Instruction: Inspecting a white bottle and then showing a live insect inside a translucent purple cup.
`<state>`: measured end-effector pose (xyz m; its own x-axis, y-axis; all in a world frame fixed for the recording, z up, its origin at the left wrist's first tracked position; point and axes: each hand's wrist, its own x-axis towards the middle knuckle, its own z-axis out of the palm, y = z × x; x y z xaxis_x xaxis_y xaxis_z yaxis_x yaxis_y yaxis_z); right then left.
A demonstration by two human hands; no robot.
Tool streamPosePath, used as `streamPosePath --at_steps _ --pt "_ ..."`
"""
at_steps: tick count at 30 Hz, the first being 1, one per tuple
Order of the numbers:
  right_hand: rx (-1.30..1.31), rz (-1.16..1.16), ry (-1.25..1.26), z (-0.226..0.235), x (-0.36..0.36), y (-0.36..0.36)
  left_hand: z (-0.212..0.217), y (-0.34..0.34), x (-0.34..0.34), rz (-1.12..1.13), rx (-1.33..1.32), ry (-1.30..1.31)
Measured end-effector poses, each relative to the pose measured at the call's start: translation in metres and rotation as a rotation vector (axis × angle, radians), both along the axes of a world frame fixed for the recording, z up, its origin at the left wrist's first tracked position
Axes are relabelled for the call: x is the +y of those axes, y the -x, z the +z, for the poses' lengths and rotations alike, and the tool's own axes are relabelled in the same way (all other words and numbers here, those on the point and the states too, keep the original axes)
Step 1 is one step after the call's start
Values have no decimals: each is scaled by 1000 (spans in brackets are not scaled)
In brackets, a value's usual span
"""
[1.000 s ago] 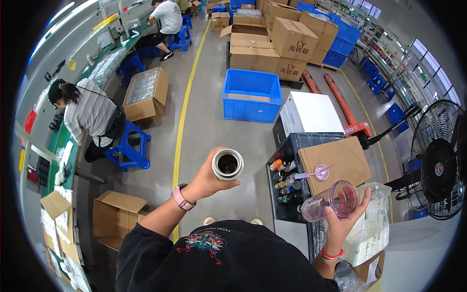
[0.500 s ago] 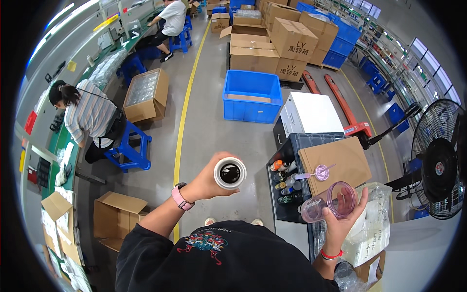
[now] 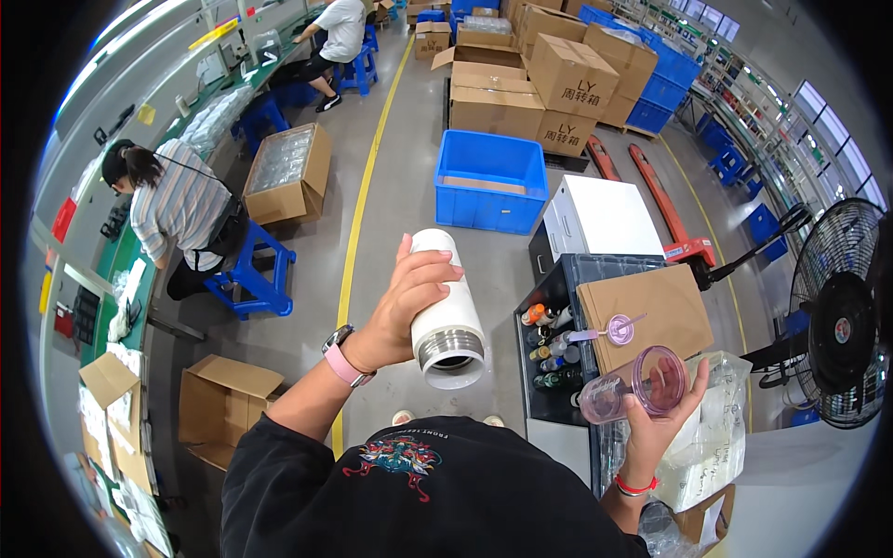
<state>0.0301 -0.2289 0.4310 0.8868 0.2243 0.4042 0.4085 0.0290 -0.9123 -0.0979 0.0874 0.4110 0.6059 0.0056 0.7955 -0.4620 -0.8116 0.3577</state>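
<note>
In the head view, a white cylindrical bottle body (image 3: 445, 312) is held up in front of the chest by the left hand (image 3: 402, 307), whose grip is wrapped around its middle, fingers pressed on the near side and the thumb raised along the far end; the bottle is tilted, its threaded metal mouth turned down and toward the camera and its closed end pointing away. A pink watch strap (image 3: 342, 358) is worn on the left wrist. Lower and to the right, a translucent pink cup (image 3: 635, 388) is held on its side by the right hand (image 3: 662, 420), the grip closed around its base with the fingertips curled over the rim, so that the open mouth faces the camera; a red band (image 3: 635, 485) sits on that wrist. The two held things are well apart, the bottle to the left and higher, the cup to the right and nearer the body. Between and behind them a dark crate (image 3: 569, 321) is seen, with small bottles standing along its left side and a brown cardboard sheet (image 3: 651, 312) laid over it, on which a purple lid with a straw (image 3: 609, 329) rests. Farther off a blue bin (image 3: 491, 181) stands on the floor, and at the far left a seated person in a striped shirt (image 3: 172, 209) is bent over a green counter (image 3: 139, 251).
</note>
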Motion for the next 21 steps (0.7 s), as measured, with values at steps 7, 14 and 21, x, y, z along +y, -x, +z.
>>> streamPosePath --at_steps 7,14,21 --pt "3 1 15 -5 -5 4 -5 0 -6 -78 106 229" --pt "11 -24 29 -13 -5 4 -49 1 -26 -419 442 451" --pt "72 -27 67 -26 -16 0 -88 -1 -39 -326 412 689"
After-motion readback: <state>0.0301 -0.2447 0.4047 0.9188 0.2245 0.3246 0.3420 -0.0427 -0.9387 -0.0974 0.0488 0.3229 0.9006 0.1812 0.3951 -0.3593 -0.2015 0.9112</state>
